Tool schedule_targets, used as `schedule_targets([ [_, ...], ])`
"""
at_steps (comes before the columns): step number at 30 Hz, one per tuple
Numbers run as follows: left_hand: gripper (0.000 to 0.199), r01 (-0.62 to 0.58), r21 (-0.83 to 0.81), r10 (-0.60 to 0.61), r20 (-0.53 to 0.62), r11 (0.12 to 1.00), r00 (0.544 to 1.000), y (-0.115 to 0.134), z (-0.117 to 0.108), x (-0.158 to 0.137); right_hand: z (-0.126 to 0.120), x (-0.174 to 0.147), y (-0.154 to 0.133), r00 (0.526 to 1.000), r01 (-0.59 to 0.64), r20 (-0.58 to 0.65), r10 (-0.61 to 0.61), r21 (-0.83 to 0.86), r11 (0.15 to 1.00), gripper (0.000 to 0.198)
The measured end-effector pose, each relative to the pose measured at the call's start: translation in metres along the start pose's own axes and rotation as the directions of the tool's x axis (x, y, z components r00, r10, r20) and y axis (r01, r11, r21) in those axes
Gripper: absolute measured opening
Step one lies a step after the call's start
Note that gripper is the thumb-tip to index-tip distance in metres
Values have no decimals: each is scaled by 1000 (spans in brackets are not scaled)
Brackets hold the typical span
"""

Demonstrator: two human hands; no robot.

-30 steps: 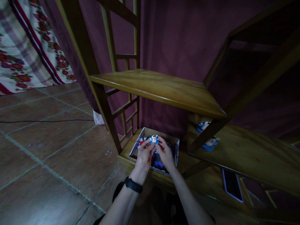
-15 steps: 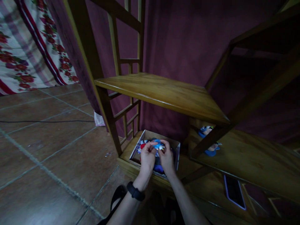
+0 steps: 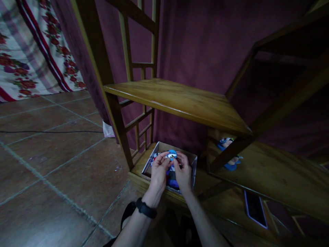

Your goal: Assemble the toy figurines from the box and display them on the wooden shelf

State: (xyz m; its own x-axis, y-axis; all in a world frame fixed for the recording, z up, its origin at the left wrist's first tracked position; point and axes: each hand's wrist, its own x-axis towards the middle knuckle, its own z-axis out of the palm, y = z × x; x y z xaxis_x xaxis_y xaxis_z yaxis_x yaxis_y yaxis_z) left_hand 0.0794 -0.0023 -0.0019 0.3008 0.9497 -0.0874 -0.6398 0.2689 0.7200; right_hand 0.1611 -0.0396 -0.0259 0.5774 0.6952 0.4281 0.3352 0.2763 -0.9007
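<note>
Between my two hands is a small blue-and-white toy figure (image 3: 171, 155), with a spot of yellow and black on it. My left hand (image 3: 159, 169) pinches its left side, and a dark band circles that wrist. The fingers of my right hand (image 3: 183, 171) close on its right side. Both hands are over an open cardboard box (image 3: 194, 164) on the low wooden shelf. Several colourful small items (image 3: 172, 181), purple, red and dark, lie in the box, partly hidden by my hands.
A wooden shelf board (image 3: 177, 101) spans above the box. To the right, two blue-based figures (image 3: 231, 164) stand on a lower ledge behind a slanted post (image 3: 231, 154). A phone (image 3: 255, 209) lies below them. A black cable (image 3: 51, 131) crosses the tiled floor at left.
The toy figure has been turned in my fingers, so its white part now faces me with the blue behind. My hands have risen slightly and stay over the box.
</note>
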Motion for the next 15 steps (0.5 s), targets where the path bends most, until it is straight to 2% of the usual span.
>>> schedule_targets([
  [6, 10, 243, -132, -261, -150, 961, 953, -3, -9, 8, -1, 3, 9, 991, -114, 73, 116, -31, 993, 27],
  [11, 13, 289, -122, -303, -119, 950, 946, 1, -9, 9, 0, 5, 19, 971, -233, 88, 224, 115, 966, 29],
  [15, 21, 309, -96, -319, -116, 946, 941, -1, -9, 9, 0, 6, 26, 940, -342, 88, 331, 282, 896, 29],
])
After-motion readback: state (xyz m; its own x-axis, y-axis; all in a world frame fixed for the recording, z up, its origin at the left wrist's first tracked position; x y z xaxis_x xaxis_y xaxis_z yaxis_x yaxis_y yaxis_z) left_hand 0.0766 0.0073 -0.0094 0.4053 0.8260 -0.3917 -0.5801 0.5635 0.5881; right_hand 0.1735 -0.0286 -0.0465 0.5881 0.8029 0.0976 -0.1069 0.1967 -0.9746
